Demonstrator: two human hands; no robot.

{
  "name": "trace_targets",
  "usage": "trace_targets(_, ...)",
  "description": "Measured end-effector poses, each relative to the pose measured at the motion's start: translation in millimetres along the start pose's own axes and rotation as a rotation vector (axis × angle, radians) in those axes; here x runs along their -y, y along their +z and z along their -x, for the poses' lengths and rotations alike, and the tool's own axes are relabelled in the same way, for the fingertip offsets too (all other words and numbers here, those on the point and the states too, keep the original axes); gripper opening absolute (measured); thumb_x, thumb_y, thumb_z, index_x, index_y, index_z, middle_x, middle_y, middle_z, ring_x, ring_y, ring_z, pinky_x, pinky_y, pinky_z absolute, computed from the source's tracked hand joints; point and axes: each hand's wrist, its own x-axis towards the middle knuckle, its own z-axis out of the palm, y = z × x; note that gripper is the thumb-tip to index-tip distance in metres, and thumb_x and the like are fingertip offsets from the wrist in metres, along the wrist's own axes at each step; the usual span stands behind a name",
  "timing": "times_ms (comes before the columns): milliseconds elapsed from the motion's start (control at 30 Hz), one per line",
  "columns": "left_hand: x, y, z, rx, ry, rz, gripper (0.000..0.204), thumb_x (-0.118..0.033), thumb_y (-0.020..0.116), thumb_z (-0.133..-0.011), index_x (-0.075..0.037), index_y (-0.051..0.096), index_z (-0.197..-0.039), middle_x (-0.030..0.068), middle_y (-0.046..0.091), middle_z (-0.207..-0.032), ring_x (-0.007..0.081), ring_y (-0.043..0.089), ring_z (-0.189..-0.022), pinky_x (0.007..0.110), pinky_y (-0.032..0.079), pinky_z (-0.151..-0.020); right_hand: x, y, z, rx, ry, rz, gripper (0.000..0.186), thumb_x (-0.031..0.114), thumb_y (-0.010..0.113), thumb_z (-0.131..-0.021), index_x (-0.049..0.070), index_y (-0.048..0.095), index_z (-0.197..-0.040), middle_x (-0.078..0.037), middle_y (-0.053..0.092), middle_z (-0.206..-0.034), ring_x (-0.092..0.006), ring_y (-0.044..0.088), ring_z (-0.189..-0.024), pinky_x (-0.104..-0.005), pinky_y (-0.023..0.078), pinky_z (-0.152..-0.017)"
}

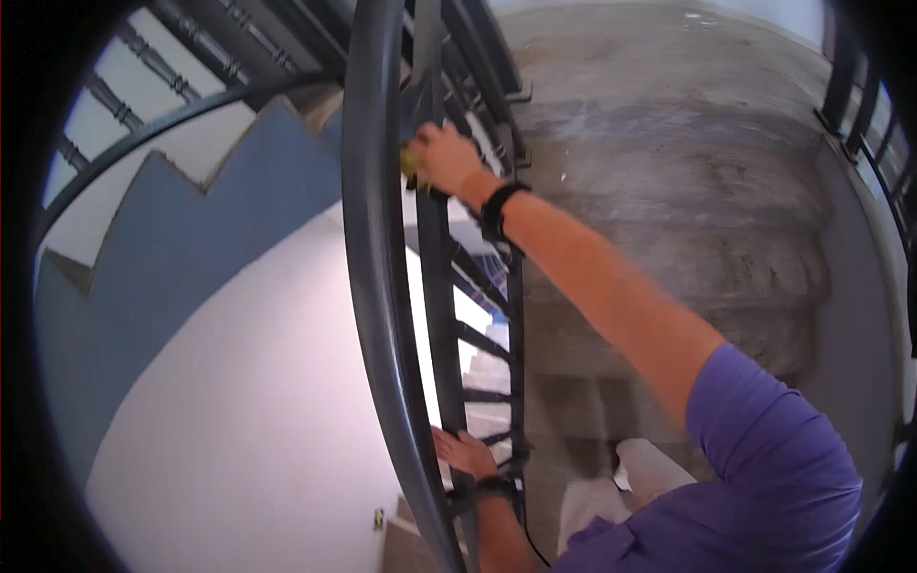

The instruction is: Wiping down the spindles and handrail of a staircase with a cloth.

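My right hand (444,158), a black band on its wrist, grips a small yellow-green object (412,166), perhaps a sponge, against the inner dark metal rail (432,277) of the stair railing, beside the thick curved handrail (377,277). The object is mostly hidden by my fingers. Low in the view, my left hand (468,454) rests with fingers stretched against the same inner rail, beside the handrail; its fingertips are partly hidden. Dark balusters (482,334) slant across behind the rail.
Dusty grey concrete steps (669,172) rise on the right, bordered by another railing (864,115). Left of the handrail is an open stairwell with a blue-grey stair side (191,239), a white wall (239,401) and balusters (129,105) above. My legs (650,468) show at the bottom.
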Motion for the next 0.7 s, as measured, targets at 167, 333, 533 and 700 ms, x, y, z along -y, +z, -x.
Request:
trace_targets(167,0.4,-5.6,-9.3,0.030,-0.040,-0.032,0.058,-0.028,0.035,-0.097,-0.004,0.022,-0.149,0.0211,0.030,-0.149,0.0386,0.029,-0.136,0.055,0.020,-0.111,24.1,-12.3,21.1,-0.060,-0.094,-0.198,0.015,0.014,0.063,-0.075,0.008,0.066,-0.089,-0.011,0.058,-0.096,-0.0333,0.053,-0.091,-0.0412,0.049,-0.076)
trace_targets(333,-6.9,-7.6,-9.3,0.083,-0.071,0.022,0.057,-0.027,0.035,-0.098,-0.005,0.021,-0.149,0.0193,0.024,-0.152,0.0375,0.025,-0.139,0.057,0.018,-0.111,79.3,-14.2,117.1,0.218,-0.317,-0.280,0.028,0.026,0.066,-0.076,0.009,0.069,-0.098,-0.006,0.058,-0.115,-0.0311,0.034,-0.132,-0.0531,0.030,-0.106)
trace_targets(533,-32.4,-12.0,-22.1,0.074,-0.184,0.025,0.063,-0.034,0.032,-0.099,-0.004,0.011,-0.151,0.0214,0.015,-0.155,0.0373,0.014,-0.144,0.055,0.007,-0.114,27.9,-7.9,54.0,0.125,-0.344,-0.245,0.031,0.026,0.068,-0.074,0.008,0.068,-0.100,-0.006,0.058,-0.116,-0.0300,0.033,-0.134,-0.0535,0.027,-0.109)
trace_targets(700,-185.7,-29.3,-142.7,-0.007,0.040,0.253,0.059,-0.019,0.045,-0.093,0.011,0.027,-0.141,0.0350,0.035,-0.138,0.0500,0.030,-0.128,0.054,0.016,-0.111,-55.8,-8.6,-42.6,0.045,-0.309,-0.103,0.031,0.029,0.063,-0.078,0.010,0.067,-0.104,-0.006,0.056,-0.121,-0.0300,0.033,-0.134,-0.0541,0.028,-0.108)
